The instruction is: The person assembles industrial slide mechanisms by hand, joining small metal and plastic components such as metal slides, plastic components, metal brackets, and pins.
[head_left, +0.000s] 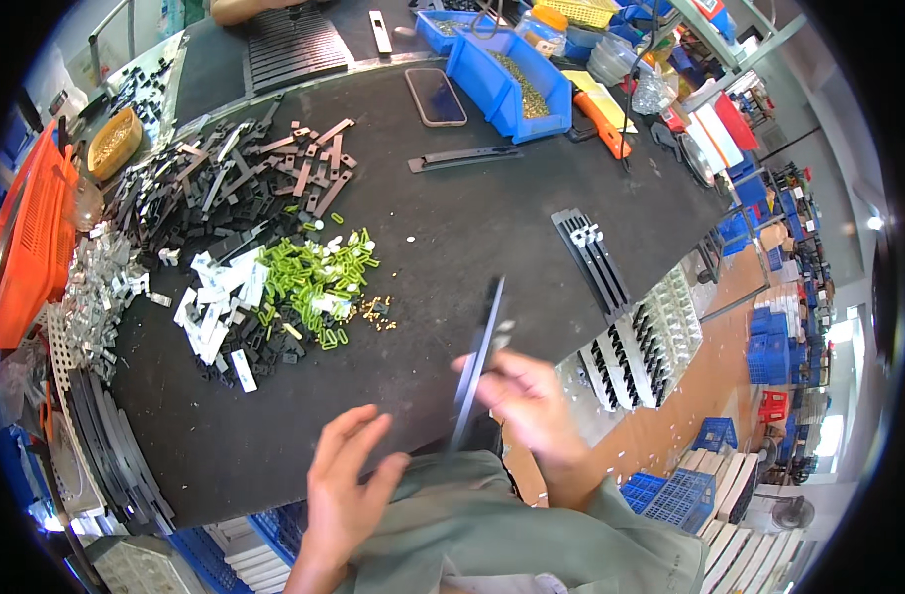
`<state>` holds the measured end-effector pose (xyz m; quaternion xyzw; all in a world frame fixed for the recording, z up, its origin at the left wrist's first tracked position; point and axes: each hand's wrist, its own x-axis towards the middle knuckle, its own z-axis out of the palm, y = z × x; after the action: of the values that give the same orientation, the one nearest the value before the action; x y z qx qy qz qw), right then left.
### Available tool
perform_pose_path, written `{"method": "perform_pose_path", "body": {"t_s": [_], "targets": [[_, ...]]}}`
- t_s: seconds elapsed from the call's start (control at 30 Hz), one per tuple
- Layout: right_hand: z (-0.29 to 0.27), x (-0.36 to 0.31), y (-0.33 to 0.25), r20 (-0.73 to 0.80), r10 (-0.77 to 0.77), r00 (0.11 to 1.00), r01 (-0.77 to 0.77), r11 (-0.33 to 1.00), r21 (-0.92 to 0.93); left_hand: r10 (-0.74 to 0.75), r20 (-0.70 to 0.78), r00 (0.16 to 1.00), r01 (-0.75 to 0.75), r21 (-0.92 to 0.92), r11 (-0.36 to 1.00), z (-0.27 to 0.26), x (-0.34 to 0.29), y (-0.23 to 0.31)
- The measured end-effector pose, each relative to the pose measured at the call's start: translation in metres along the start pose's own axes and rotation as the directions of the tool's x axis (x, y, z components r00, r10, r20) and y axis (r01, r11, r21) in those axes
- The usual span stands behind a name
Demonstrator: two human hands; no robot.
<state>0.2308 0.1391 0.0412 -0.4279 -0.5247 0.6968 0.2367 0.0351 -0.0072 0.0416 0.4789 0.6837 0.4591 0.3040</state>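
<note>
My right hand (532, 401) grips a long, narrow dark strip (478, 361) with a bluish sheen, held tilted near the table's front edge; motion blurs it slightly. Small pale bits show beside the strip by my fingers, too blurred to name. To the left, my left hand (349, 480) is raised with its fingers apart and nothing in it. Beyond that hand lie a heap of small green oval rings (324, 272), white flat pieces (220, 297) and a few tiny brass-coloured parts (377, 313). Several finished-looking dark strips (593, 259) with white fittings lie together on the right.
A pile of dark bars (225, 178) and shiny metal pieces (98, 297) cover the left side. Further back are a phone (436, 97), a single dark strip (464, 158), a blue bin (502, 84) of small brass parts and an orange-handled tool (603, 124). Another person's arm (240, 10) shows behind.
</note>
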Motion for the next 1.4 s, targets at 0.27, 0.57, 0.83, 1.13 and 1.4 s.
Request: {"method": "perform_pose_path", "body": {"t_s": [0.27,0.57,0.83,1.13,1.4], "targets": [[-0.116,0.055,0.021,-0.288,-0.647,0.706,-0.183,0.226,-0.957,-0.115,-0.082,0.990,0.116,0.010,0.993,-0.012,-0.002,-0.027],[-0.137,0.101,0.035,-0.270,-0.844,0.463,-0.212,0.190,-0.959,-0.077,-0.226,0.971,0.104,0.111,0.988,-0.028,-0.012,-0.029],[-0.040,0.071,0.031,-0.181,-0.762,0.622,0.347,0.475,-0.809,0.057,-0.449,0.892,0.163,0.436,0.885,-0.127,0.017,-0.062],[0.069,0.021,0.054,0.108,-0.531,0.840,0.536,0.785,-0.311,0.032,-0.571,0.820,0.303,0.482,0.822,-0.185,0.134,-0.151],[0.078,0.024,0.033,0.300,0.014,0.954,-0.058,0.989,0.136,0.137,-0.257,0.957,-0.033,0.373,0.927,-0.072,0.072,-0.029]]}}
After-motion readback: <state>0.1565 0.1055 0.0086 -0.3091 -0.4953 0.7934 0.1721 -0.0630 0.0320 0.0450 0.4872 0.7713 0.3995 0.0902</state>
